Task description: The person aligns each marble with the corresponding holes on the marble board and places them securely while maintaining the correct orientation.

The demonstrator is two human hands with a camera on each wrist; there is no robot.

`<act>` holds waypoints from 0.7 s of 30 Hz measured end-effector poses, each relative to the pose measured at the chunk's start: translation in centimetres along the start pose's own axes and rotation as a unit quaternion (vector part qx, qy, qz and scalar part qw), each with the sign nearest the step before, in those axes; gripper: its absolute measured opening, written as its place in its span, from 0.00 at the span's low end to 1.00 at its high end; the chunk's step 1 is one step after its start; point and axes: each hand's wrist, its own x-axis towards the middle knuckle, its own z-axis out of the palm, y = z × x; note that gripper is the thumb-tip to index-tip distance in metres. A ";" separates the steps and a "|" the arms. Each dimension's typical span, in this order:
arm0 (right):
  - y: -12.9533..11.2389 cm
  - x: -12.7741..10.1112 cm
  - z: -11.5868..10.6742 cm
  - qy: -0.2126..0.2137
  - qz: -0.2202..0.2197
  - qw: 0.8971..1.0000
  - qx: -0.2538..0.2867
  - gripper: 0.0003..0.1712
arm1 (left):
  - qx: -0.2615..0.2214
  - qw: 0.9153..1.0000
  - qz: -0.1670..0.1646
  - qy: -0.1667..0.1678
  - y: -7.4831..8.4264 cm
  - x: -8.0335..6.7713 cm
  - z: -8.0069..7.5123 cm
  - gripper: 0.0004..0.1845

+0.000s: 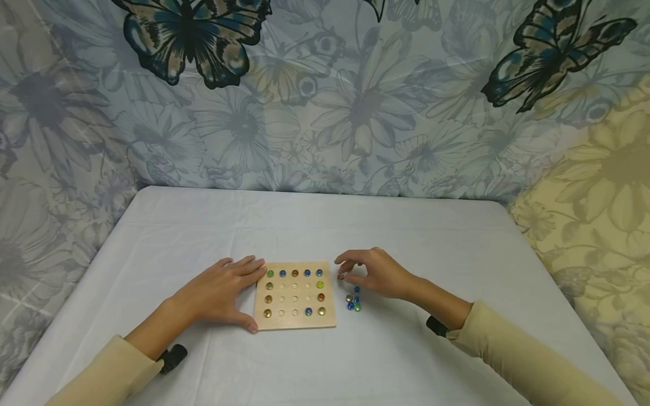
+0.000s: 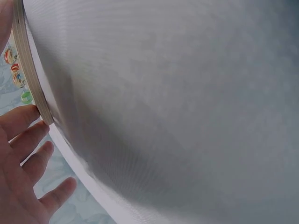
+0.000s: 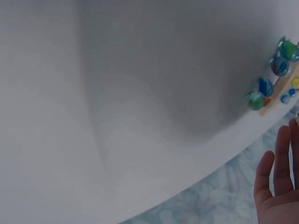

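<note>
A pale wooden board [image 1: 295, 322] with rows of round hollows lies flat on the table; coloured glass marbles sit along its top row and down its left and right sides. My left hand [image 1: 215, 293] rests against the board's left edge, fingers extended at the upper corner and thumb at the lower one. Just right of the board, my right hand [image 1: 382, 273] pinches a reddish-brown marble [image 1: 341, 277] between thumb and fingertips. Below that hand lies a small cluster of loose marbles [image 1: 351, 306], blue, green and brownish. Blue and green ones [image 3: 265, 87] show large in the right wrist view.
A white cloth [image 1: 396, 361] covers the table. Behind it hangs a fabric backdrop [image 1: 355, 146] with flowers and butterflies. Each wrist wears a black camera, one [image 1: 174, 358] under the left sleeve and one [image 1: 437, 326] under the right.
</note>
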 end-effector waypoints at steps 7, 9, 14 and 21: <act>-1.5 1.5 1.1 0.000 -0.016 1.000 0.007 0.19 | 0.013 1.000 0.007 -0.004 0.0 -0.1 -0.2 0.64; -1.9 1.9 1.4 -0.006 -0.012 1.000 0.017 0.19 | 0.015 1.000 0.009 -0.003 -0.1 -0.2 -0.3 0.64; -2.6 2.6 2.2 -0.020 -0.008 0.999 0.037 0.19 | 0.010 1.000 0.011 -0.002 -0.1 -0.3 -0.2 0.61; -3.3 3.2 3.2 -0.026 -0.033 0.998 0.040 0.19 | 0.009 1.000 0.024 0.005 0.0 -0.4 -0.2 0.57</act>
